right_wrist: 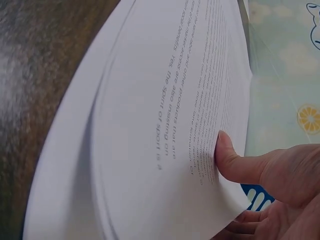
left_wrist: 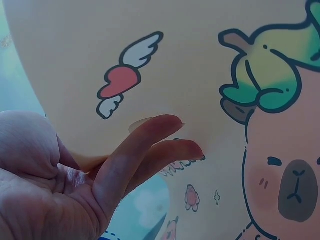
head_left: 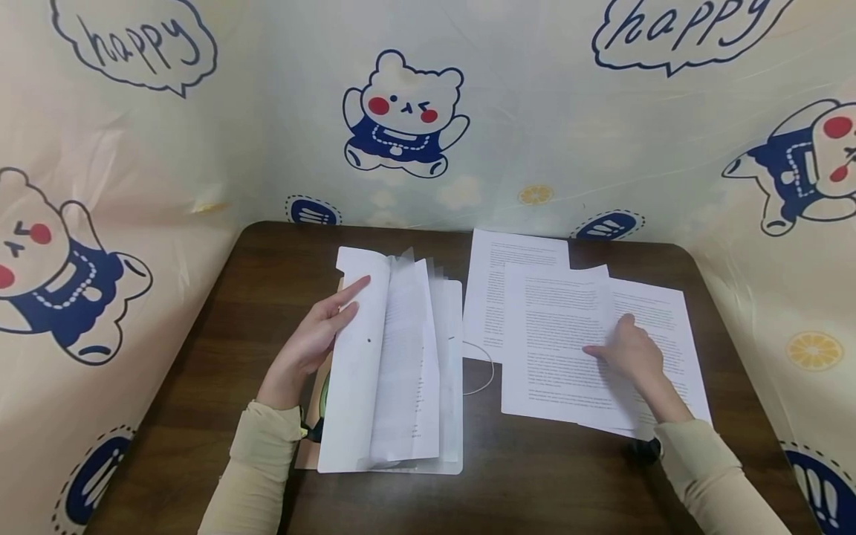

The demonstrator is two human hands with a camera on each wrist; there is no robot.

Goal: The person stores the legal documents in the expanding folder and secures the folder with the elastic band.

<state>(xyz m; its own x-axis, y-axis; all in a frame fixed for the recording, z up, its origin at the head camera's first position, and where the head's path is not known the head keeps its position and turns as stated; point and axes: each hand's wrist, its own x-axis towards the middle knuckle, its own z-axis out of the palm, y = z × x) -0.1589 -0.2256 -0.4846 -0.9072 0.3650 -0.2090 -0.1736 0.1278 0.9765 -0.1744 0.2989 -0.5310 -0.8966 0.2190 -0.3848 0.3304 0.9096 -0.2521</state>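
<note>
A clear-pocket folder [head_left: 451, 386] lies open at the table's middle, with printed sheets [head_left: 406, 364] inside its plastic sleeves. My left hand [head_left: 307, 338] holds the raised front cover [head_left: 351, 371] by its left edge, with fingers on both sides of it. In the left wrist view, the cover's outer face [left_wrist: 200, 75] carries a cartoon animal and a winged heart. To the right, several loose printed pages [head_left: 515, 256] overlap. My right hand [head_left: 631, 353] pinches the right edge of the nearest page [head_left: 555, 357]. Its thumb [right_wrist: 232, 162] rests on the page and the fingers go beneath.
A thin white elastic loop [head_left: 491, 364] sticks out from the folder's right side. The dark wooden table [head_left: 535, 475] has rounded far corners. A cartoon-printed sheet [head_left: 508, 134] hangs behind and at both sides of it.
</note>
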